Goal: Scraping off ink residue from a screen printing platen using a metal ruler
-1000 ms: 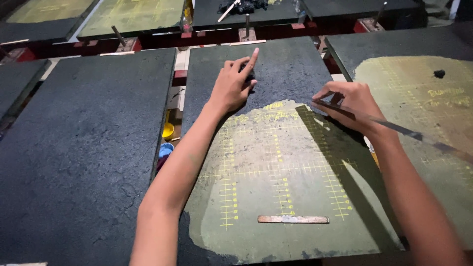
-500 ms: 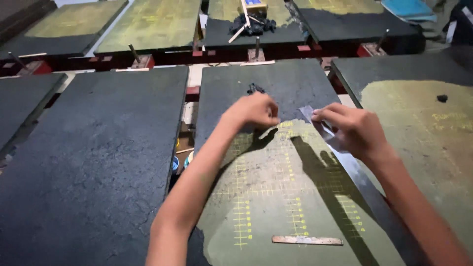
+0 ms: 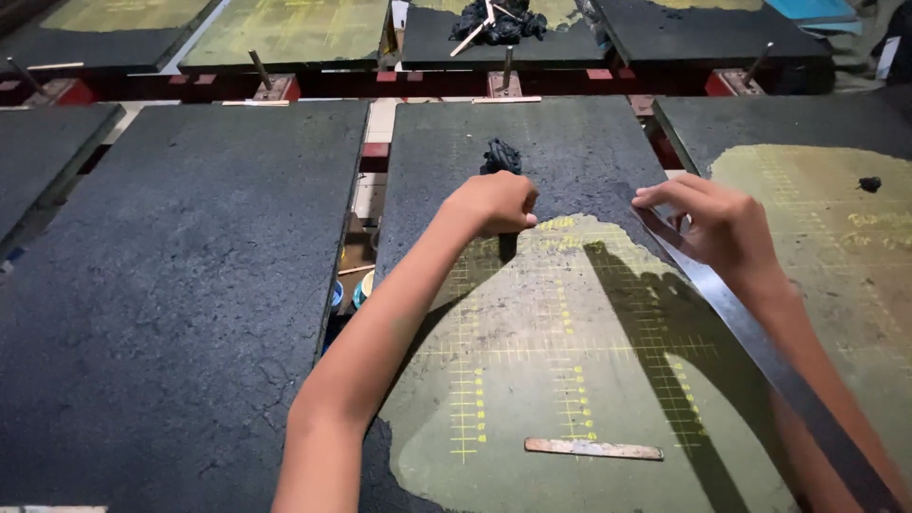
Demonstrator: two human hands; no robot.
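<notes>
My left hand (image 3: 494, 204) is curled into a fist on the middle board (image 3: 570, 133), where the black coating meets the bared yellow-green patch with its yellow grid. A small black clump (image 3: 501, 156) of scraped stuff lies right at its knuckles; whether the fingers grip it is hidden. My right hand (image 3: 714, 223) pinches the top end of a long flat metal blade (image 3: 760, 356). The blade slants down to the lower right across the board's right edge.
A thin wooden stick (image 3: 594, 448) lies on the bared patch near me. A large black board (image 3: 180, 285) is at the left and a partly bared board (image 3: 826, 218) at the right. More boards, metal pegs and a black heap (image 3: 499, 19) are behind. Small pots (image 3: 356, 290) show in the gap.
My left hand went from flat with spread fingers to a fist beside the black clump. My right hand with the blade shifted slightly, and my view moved closer over the board.
</notes>
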